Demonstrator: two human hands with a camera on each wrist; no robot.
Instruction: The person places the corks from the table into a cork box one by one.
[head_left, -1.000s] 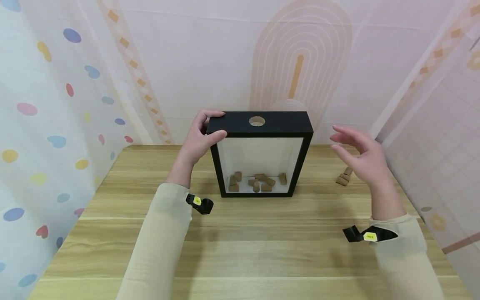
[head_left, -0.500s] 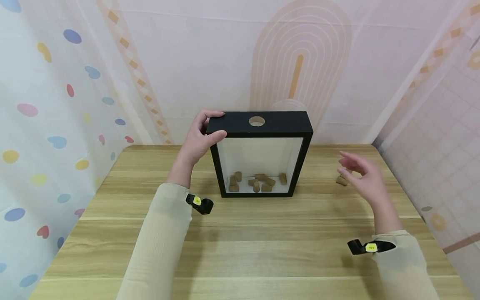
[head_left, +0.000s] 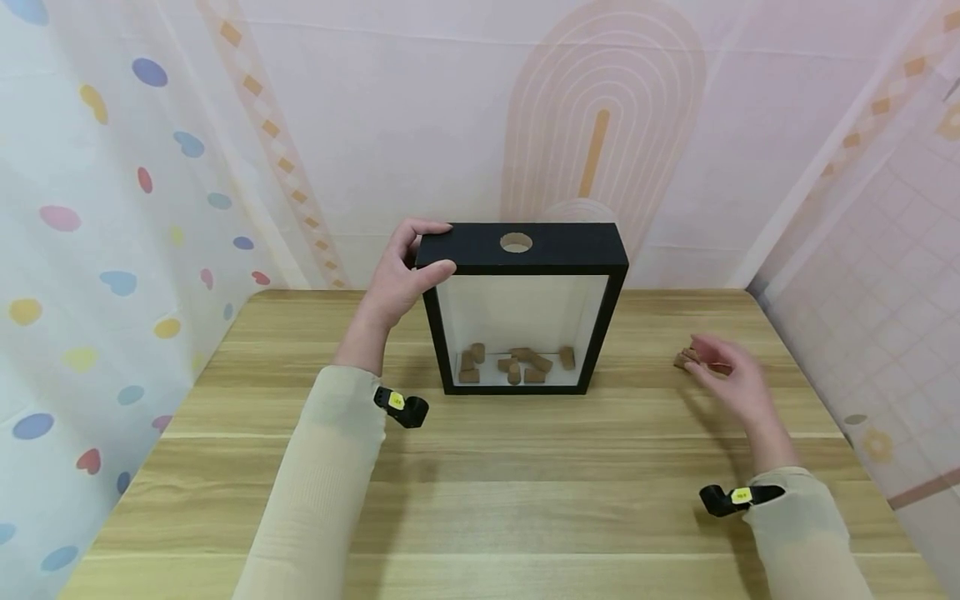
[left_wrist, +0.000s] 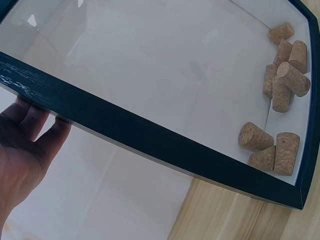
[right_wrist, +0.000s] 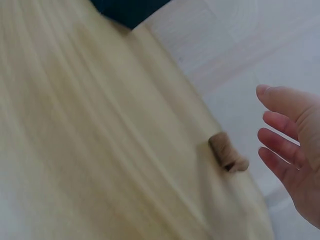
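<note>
I'm looking down on a light wooden table [head_left: 480, 500] with long plank grain, pushed into a corner of pale printed walls: coloured dots and hearts on the left wall [head_left: 112, 250], a peach arch motif on the back wall [head_left: 600, 125], a tile pattern on the right.

A black shadow-box frame [head_left: 522, 250] stands upright near the table's back edge, about midway along it. It has a round hole [head_left: 515, 243] in its top face and a clear front pane. A heap of corks [head_left: 513, 365] lies on its floor; the left wrist view shows them close up [left_wrist: 282, 85], piled against the bottom of the frame.

My left hand [head_left: 397, 279] grips the frame's top left corner, thumb on the front edge and fingers curled over the top. From the wrist camera I see the fingers [left_wrist: 30, 125] behind the dark frame edge.

My right hand [head_left: 731, 375] is low over the table near its right edge, fingers loosely spread and holding nothing. Just beyond its fingertips lie loose corks [head_left: 686, 358] on the wood; the right wrist view, blurred, shows one cork [right_wrist: 227, 152] just beside the fingers [right_wrist: 280, 145], not touching.
</note>
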